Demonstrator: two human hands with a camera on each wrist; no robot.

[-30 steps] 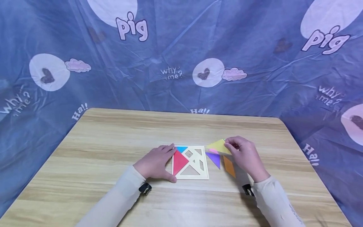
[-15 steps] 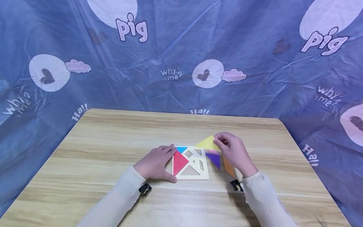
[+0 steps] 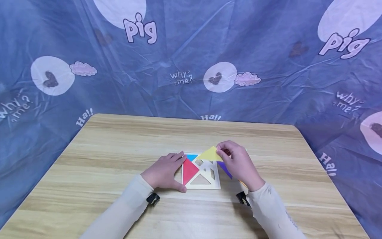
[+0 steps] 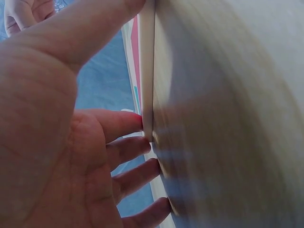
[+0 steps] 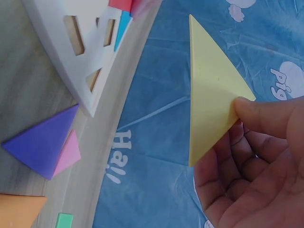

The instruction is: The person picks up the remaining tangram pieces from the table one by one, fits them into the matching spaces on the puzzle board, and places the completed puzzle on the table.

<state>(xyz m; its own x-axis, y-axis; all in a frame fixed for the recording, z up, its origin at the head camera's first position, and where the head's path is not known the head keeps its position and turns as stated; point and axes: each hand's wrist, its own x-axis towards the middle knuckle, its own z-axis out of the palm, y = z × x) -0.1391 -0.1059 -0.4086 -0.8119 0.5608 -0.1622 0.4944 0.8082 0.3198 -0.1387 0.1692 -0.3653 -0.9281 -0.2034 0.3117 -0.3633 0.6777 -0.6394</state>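
Observation:
My right hand (image 3: 238, 162) pinches a yellow triangle tangram piece (image 3: 209, 154) at one corner between thumb and fingers. The piece is raised and overlaps the far right part of the white tangram board (image 3: 218, 186) in the head view. In the right wrist view the yellow triangle's whole flat face shows. On the board's left side rests my left hand (image 3: 164, 171), thumb at the near corner and fingers spread toward the far one. Its fingertips (image 4: 152, 168) touch the board's edge. Red (image 3: 189, 171) and blue (image 3: 191, 156) triangles lie in the board beside several cut-out openings.
Right of the board lie a purple triangle (image 5: 42, 142), a pink piece (image 5: 69, 154), an orange piece (image 5: 19, 209) and a green piece (image 5: 64, 220). The right hand partly covers these in the head view. A blue printed curtain (image 3: 191, 99) hangs behind the wooden table (image 3: 134, 139).
My right hand has carried the yellow triangle leftward, from over the loose pieces to over the board's far right part. My left hand has stayed on the board.

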